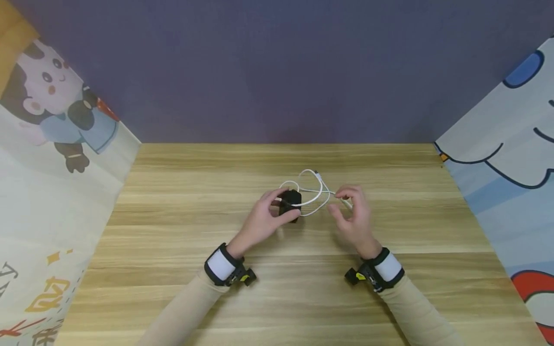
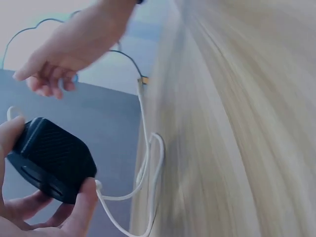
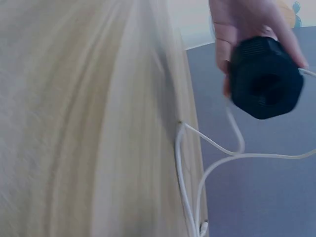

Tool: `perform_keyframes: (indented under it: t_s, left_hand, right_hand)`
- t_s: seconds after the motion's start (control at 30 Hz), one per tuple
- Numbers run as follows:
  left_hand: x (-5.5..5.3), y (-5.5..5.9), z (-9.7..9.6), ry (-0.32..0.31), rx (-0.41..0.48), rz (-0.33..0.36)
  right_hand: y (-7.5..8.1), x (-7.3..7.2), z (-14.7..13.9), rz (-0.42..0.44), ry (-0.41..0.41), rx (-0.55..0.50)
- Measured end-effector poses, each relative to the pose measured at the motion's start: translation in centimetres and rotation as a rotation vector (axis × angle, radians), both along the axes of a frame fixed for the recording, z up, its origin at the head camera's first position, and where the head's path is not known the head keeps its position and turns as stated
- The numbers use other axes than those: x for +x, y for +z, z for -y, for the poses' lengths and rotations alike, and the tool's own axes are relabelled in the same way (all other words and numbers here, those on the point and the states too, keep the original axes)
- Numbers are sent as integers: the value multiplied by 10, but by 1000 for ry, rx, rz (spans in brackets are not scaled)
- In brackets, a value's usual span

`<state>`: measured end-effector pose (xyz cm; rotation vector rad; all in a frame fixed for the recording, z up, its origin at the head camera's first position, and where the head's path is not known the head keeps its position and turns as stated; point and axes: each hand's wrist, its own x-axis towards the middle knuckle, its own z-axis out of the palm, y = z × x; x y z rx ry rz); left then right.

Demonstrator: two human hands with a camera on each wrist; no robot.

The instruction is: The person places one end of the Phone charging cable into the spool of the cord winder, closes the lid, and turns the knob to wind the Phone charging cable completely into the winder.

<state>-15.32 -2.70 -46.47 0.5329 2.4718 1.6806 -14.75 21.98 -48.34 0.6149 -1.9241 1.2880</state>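
A black many-sided block (image 1: 291, 204) is gripped between the thumb and fingers of my left hand (image 1: 261, 214). The left wrist view shows ridges on one face of this block (image 2: 54, 158); the right wrist view shows a dark recess in the face of the block (image 3: 266, 86). A thin white cable (image 1: 318, 197) loops beside the block and across the left hand, with a plug (image 1: 318, 175) at its far loop. My right hand (image 1: 355, 216) hovers to the right, fingers loosely bent, the cable passing beneath its fingertips. In the left wrist view, nothing sits between the right hand's fingers (image 2: 54, 81).
The wood-grain tabletop (image 1: 182, 192) meets a dark blue-grey back wall (image 1: 285, 72). Printed panels with cartoon figures flank it, one left panel (image 1: 65, 192) and one right panel (image 1: 489, 192). Part of the cable (image 3: 182, 173) lies on the tabletop.
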Motion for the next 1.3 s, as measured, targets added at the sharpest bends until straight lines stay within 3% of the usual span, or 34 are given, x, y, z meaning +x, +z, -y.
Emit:
perform_keyframes:
  t_s: [0.2,0.43,0.53,0.77,1.0,1.1,1.17,1.3]
  left_hand:
    - [0,1,3,-13,203,170]
    - [3,3,3,-101,317,271]
    - [5,3,3,-147,373,333]
    - [8,2,2,-258,601,490]
    - [9,-2,4,-291,614,519]
    - [9,-2,6,-268,578,516]
    - [9,-2,8,-218,540,507]
    - [11,0,13,-41,461,474]
  right_hand:
    - [-5,4,7,161,136,156]
    - [-4,6,19,326,249,277]
    - [-5,5,23,332,254,310]
    - [-4,3,30,294,175,378]
    - [-5,2,32,246,167,388]
    - [-5,1,32,245,166,407]
    - [-5,1,31,257,163,430]
    - [-4,1,31,293,136,514]
